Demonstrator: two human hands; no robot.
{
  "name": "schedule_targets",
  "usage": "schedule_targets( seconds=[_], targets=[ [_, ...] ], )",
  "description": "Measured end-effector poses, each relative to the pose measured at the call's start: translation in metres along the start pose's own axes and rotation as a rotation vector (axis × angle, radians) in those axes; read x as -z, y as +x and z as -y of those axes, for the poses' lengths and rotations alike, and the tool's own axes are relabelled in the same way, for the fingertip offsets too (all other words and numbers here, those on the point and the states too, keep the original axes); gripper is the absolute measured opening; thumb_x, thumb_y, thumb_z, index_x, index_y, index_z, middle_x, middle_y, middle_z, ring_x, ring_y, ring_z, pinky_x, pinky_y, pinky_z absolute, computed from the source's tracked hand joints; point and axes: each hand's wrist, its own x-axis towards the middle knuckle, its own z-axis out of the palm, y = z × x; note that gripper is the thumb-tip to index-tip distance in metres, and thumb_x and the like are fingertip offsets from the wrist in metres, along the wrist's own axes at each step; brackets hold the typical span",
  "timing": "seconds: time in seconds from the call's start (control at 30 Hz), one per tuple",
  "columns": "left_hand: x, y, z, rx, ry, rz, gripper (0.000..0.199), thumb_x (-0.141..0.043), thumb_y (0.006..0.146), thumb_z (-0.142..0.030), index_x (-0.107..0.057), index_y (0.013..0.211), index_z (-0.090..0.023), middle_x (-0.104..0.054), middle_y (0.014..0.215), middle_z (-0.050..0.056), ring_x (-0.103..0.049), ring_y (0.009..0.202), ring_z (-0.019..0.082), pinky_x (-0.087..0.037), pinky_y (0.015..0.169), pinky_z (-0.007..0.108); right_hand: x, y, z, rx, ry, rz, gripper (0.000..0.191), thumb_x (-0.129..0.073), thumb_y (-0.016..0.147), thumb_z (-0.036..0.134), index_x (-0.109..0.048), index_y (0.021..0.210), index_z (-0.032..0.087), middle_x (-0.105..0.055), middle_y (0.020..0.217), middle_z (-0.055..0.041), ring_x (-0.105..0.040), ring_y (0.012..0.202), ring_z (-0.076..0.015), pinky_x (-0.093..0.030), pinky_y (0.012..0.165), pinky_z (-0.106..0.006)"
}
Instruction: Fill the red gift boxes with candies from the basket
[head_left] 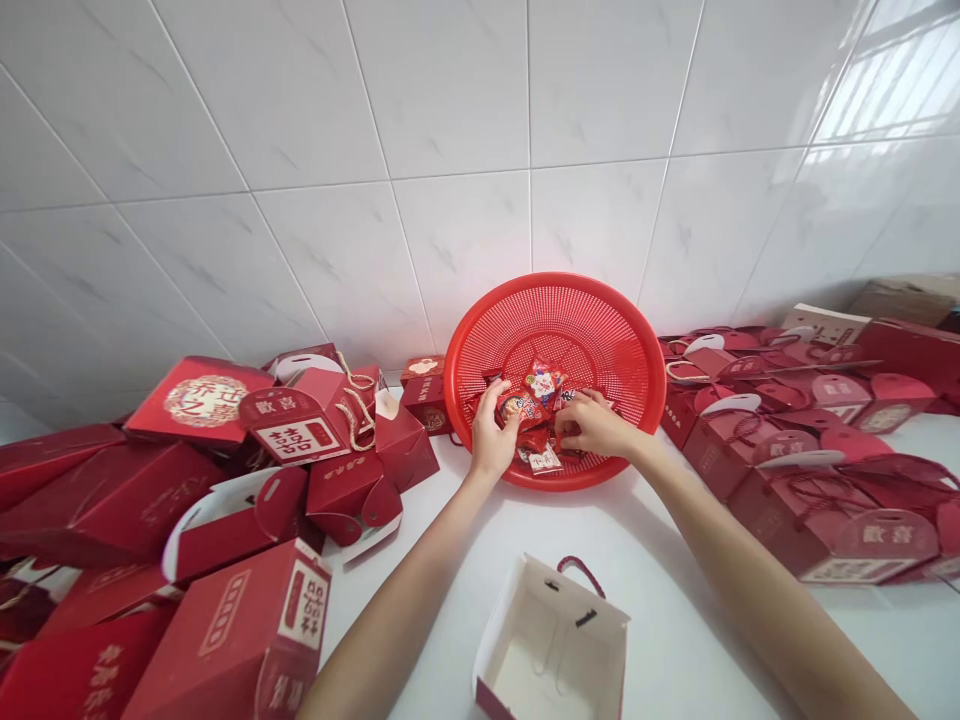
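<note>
A red mesh basket point(555, 285) leans against the tiled wall, with several wrapped snacks point(541, 382) in its lower part. My left hand point(495, 430) reaches over the basket's front rim; its thumb and fingers are closed around the edge of a red packet point(523, 410). Further right, my right hand point(589, 422) is in the basket with its fingers curled down onto the packets; what they hold, if anything, is hidden. In front of the basket stands an open box point(559, 640) with a white inside and a dark red cord handle.
Many red gift boxes point(232, 620) are heaped on the left of the white table point(435, 600). Rows of folded red boxes with cord handles point(817, 500) stand on the right. A small red box point(425, 395) sits just left of the basket.
</note>
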Motion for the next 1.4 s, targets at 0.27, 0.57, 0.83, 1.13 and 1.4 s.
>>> schedule_targets(
  seconds=[0.27,0.57,0.83,1.13,1.4],
  targets=[
    [0.009,-0.007,-0.026,-0.293,0.122,0.188,0.027,-0.059,0.080,-0.015,-0.066,0.105,-0.022,-0.068,0.122,0.007,-0.059,0.119,0.025,-0.044,0.106,0.047,0.002,-0.001,-0.003,-0.091,0.146,-0.251,0.015,-0.062,0.083,0.023,-0.054,0.072,0.019,-0.064,0.071,-0.0021,-0.056,0.069,-0.0168,-0.037,0.071,-0.029],
    [0.003,-0.014,-0.036,-0.363,0.390,0.668,0.028,-0.072,0.075,-0.029,-0.069,0.102,-0.021,-0.073,0.106,0.005,-0.060,0.112,0.027,-0.030,0.110,0.048,-0.001,-0.001,-0.008,-0.192,0.469,-0.478,0.021,-0.061,0.081,0.038,-0.052,0.073,0.021,-0.063,0.070,0.0000,-0.056,0.063,-0.0153,-0.042,0.063,-0.028],
    [-0.002,-0.011,-0.032,-0.341,0.509,0.484,0.020,-0.063,0.088,-0.027,-0.067,0.106,-0.021,-0.071,0.114,0.007,-0.058,0.114,0.027,-0.034,0.109,0.048,-0.002,-0.001,-0.017,-0.242,0.518,-0.516,0.015,-0.066,0.077,0.032,-0.062,0.085,0.021,-0.070,0.072,-0.0012,-0.064,0.067,-0.0175,-0.047,0.065,-0.029],
    [-0.004,-0.007,-0.010,-0.382,0.472,0.253,0.023,-0.048,0.096,-0.017,-0.063,0.113,-0.019,-0.069,0.110,0.009,-0.059,0.107,0.025,-0.045,0.098,0.043,0.001,-0.002,-0.005,0.009,0.262,-0.190,0.015,-0.061,0.076,0.010,-0.072,0.080,0.020,-0.075,0.086,-0.0037,-0.066,0.086,-0.0208,-0.046,0.085,-0.034],
    [-0.002,-0.008,-0.007,-0.401,0.417,0.231,0.021,-0.045,0.097,-0.016,-0.063,0.107,-0.020,-0.070,0.106,0.007,-0.060,0.105,0.024,-0.045,0.096,0.041,-0.003,-0.005,0.013,0.094,-0.105,0.099,0.044,-0.060,0.080,0.011,-0.072,0.119,0.027,-0.069,0.113,-0.0098,-0.058,0.108,-0.0277,-0.027,0.106,-0.050]
  ],
)
